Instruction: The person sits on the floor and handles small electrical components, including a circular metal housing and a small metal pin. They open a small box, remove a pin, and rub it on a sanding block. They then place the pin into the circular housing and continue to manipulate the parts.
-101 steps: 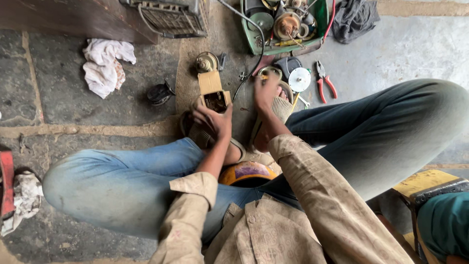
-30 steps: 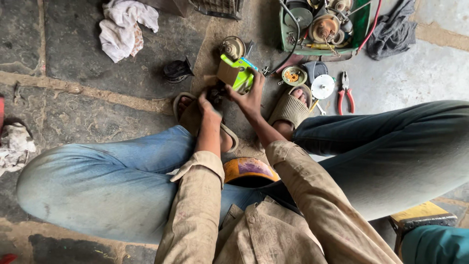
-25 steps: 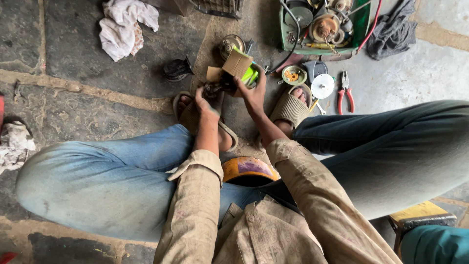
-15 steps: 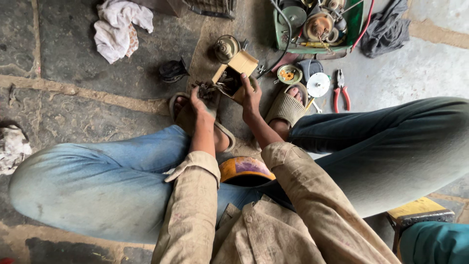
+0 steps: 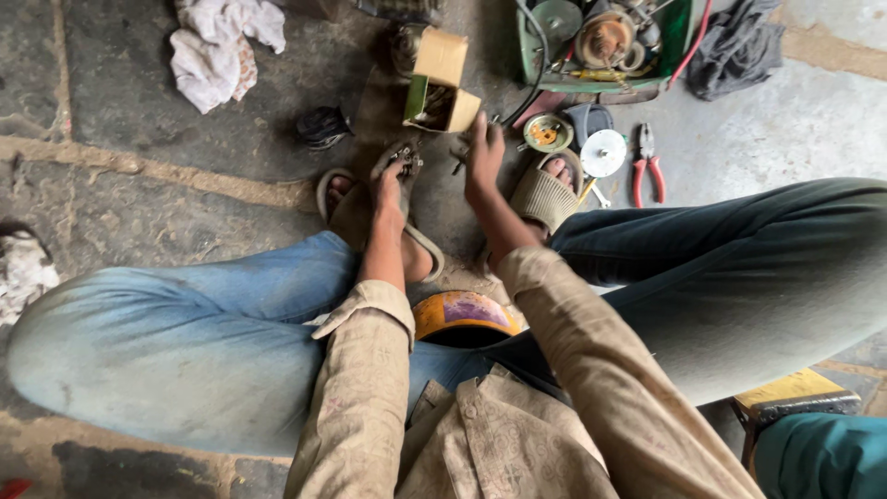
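Note:
I sit on a stone floor with my legs spread. My left hand (image 5: 392, 189) rests over my sandalled foot and pinches a small dark metal part (image 5: 407, 157) in its fingertips. My right hand (image 5: 483, 155) is raised beside it with fingers stretched out and nothing clearly in them, its tips close to an open cardboard box (image 5: 440, 79). The box lies on the floor just beyond both hands, flaps open, a green side showing. A tiny dark piece (image 5: 458, 163) lies by my right thumb.
A green tray (image 5: 530, 65) of motor parts stands at the back right, with a dark cloth (image 5: 730, 46) beside it. Red pliers (image 5: 644, 168), a round metal disc (image 5: 603, 152) and a copper coil part (image 5: 546, 133) lie near my right foot. A white rag (image 5: 217, 46) is at the back left, a yellow stool (image 5: 793, 394) at the right.
The cardboard box was held up in my hands; now it lies on the floor and my right hand has let go. My left hand keeps the small part.

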The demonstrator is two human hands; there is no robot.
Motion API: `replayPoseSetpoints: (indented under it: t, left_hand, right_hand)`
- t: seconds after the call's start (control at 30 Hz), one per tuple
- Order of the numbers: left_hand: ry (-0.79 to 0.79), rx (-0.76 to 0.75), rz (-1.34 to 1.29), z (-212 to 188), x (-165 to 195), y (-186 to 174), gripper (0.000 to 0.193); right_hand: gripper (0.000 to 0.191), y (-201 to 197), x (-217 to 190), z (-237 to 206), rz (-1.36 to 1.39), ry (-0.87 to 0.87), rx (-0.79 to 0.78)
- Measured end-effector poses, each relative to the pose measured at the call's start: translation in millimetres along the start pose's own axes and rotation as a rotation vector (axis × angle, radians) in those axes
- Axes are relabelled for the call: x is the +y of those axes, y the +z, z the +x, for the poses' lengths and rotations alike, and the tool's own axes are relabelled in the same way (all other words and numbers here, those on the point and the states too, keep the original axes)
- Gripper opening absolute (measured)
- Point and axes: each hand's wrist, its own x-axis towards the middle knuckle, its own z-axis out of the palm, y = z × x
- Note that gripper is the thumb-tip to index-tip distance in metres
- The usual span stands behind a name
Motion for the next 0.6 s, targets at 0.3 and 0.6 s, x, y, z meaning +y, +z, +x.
replayPoseSetpoints:
  t: [0.3,0.6]
  left_hand:
    - [0.277,0.156,0.815,-8.3,-7.0,5.1,0.026]
    - [0.168,0.049,0.524,-9.0,-7.6,0.9,0.027]
  right_hand:
    - [0.015,-13.3,24.9,-26.5,-0.827,-0.578,-0.118]
    - [0.012,-31.9,18.2,-24.1,-0.875,-0.598,-0.212]
